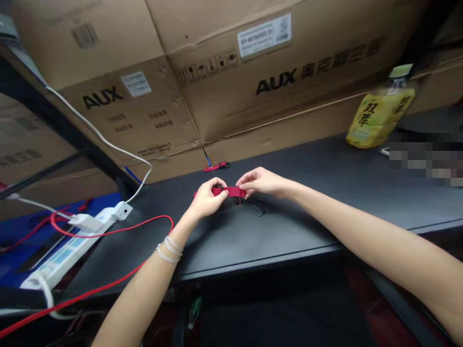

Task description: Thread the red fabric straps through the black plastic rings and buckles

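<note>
A red fabric strap point(234, 192) stretches between my two hands, just above the dark tabletop. My left hand point(209, 197), with a pale beaded bracelet at its wrist, pinches the strap's left part, where a bit of black shows by the fingers. Thumb and fingers of my right hand point(259, 182) close on its right end. A small dark piece hangs or lies just under the strap, too small to make out. In front of my right hand lies a black rectangular slide buckle point(258, 210). Another red strap with a black buckle point(217, 166) rests farther back.
Large AUX cardboard boxes point(224, 115) stand behind the black table point(289, 231). At the back right is a yellow-labelled drink bottle point(379, 115). A white power strip point(72, 248) lies at left, with a red cable point(119, 279) and a white cable point(94, 127).
</note>
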`<state>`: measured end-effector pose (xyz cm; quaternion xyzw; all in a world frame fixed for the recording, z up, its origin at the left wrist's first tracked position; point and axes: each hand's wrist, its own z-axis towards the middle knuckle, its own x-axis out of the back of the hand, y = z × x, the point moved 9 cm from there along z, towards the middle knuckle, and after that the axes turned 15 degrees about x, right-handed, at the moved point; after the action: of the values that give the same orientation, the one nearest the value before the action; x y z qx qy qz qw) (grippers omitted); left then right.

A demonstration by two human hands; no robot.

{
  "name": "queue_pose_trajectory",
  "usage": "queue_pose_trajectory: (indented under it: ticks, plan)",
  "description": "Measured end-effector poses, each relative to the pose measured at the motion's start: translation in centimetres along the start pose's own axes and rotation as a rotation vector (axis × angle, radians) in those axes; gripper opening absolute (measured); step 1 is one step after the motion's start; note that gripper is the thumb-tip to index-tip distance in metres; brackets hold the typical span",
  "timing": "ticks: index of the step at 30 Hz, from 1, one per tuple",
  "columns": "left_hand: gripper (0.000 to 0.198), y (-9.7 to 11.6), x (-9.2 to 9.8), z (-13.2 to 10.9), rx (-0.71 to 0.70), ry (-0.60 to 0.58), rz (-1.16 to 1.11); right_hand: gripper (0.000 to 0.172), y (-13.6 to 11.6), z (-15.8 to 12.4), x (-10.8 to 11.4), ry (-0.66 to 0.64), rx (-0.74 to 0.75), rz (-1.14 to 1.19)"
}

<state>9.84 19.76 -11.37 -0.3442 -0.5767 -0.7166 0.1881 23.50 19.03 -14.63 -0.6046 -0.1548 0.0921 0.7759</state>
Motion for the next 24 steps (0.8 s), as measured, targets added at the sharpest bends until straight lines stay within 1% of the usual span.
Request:
queue_pose_trajectory:
  ticks: [3,9,12,16,20,24]
  plan:
    - [0.014,0.10,0.02,-0.02,-0.013,0.001,-0.010,0.012,-0.07,0.02,-0.10,-0.020,0.008,-0.011]
    - [0.014,0.25,0.15,-0.09,-0.017,0.014,0.006,0.013,-0.14,0.02,-0.13,-0.017,0.010,-0.016]
    - [0.013,0.30,0.24,-0.16,-0.017,0.036,0.036,0.014,-0.05,-0.03,-0.24,-0.030,0.007,-0.039]
    - [0.013,0.24,0.35,-0.22,-0.020,0.052,0.011,0.013,0.06,-0.09,-0.48,-0.039,0.004,-0.029]
    - [0.013,0.23,0.32,-0.25,-0.021,0.055,0.022,0.018,0.14,-0.03,-0.76,-0.064,0.017,-0.021]
    - [0.016,0.31,0.11,-0.29,-0.037,0.040,0.044,0.026,0.32,0.04,-0.67,-0.082,0.026,-0.069]
